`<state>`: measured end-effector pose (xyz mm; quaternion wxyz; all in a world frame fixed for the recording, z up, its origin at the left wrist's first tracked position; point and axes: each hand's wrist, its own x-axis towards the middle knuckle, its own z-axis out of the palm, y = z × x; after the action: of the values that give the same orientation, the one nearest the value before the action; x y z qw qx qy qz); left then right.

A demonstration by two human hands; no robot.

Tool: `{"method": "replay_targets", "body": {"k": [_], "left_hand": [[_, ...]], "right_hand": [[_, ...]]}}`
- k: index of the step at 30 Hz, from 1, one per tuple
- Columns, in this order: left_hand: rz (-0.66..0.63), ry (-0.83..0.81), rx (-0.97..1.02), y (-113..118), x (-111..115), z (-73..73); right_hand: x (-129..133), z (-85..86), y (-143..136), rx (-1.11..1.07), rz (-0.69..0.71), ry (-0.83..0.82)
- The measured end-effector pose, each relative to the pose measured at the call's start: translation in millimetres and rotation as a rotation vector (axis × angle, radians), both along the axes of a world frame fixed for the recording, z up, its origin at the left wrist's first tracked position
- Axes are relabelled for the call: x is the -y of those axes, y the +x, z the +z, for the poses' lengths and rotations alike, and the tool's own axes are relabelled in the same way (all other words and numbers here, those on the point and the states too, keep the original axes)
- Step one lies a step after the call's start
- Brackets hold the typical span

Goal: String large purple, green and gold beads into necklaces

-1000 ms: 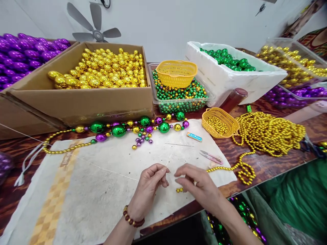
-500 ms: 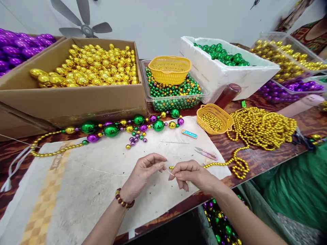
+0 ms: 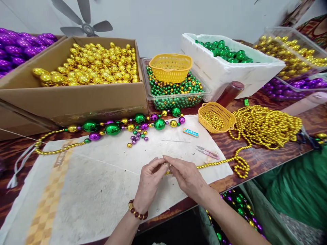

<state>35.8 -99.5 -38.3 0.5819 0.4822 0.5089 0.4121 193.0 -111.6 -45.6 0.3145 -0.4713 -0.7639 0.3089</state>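
My left hand [image 3: 152, 177], with a beaded bracelet at its wrist, pinches something too small to make out. A pale thread [image 3: 107, 163] runs from it to the left over the white cloth [image 3: 84, 190]. Touching its fingertips is my right hand [image 3: 185, 175], its fingers pressed together; what they hold is hidden. A gold bead string [image 3: 217, 163] passes from behind my right hand to a coiled gold pile [image 3: 268, 126]. Beyond my hands lie a needle [image 3: 175, 141], pink-handled snips [image 3: 208, 152] and a blue packet [image 3: 190, 132]. The multicolored bead strand [image 3: 112, 129] stretches along the cloth's far edge.
A cardboard box [image 3: 76, 98] of gold beads stands at the back left. A clear bin [image 3: 178, 102], a foam box [image 3: 230, 69] and a red-brown bottle [image 3: 231, 93] are behind. An orange basket [image 3: 227, 119] of small gold beads sits at the right.
My hands have come together, fingertips meeting. My left hand has moved right, and the thread behind it is straighter. The view has shifted slightly.
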Motion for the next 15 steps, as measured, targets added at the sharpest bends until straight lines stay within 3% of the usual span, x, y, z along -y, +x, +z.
{"method": "replay_targets", "body": {"k": [5,8,11,15], "left_hand": [[0.001,0.050,-0.159,0,-2,1.0],[-0.008,0.081,-0.213,-1,-5,-1.1],[-0.023,-0.002,-0.091,-3,-6,-2.8],[0.010,-0.044,0.028,-3,-2,-1.9]], "right_hand": [[-8,12.5,-2,0.515,0.010,0.045],[-15,14.5,-6,0.616,-0.015,0.040],[-20,12.1,-4,0.506,-0.026,0.069],[-18,8.7,-1,-0.046,-0.045,-0.006]]}}
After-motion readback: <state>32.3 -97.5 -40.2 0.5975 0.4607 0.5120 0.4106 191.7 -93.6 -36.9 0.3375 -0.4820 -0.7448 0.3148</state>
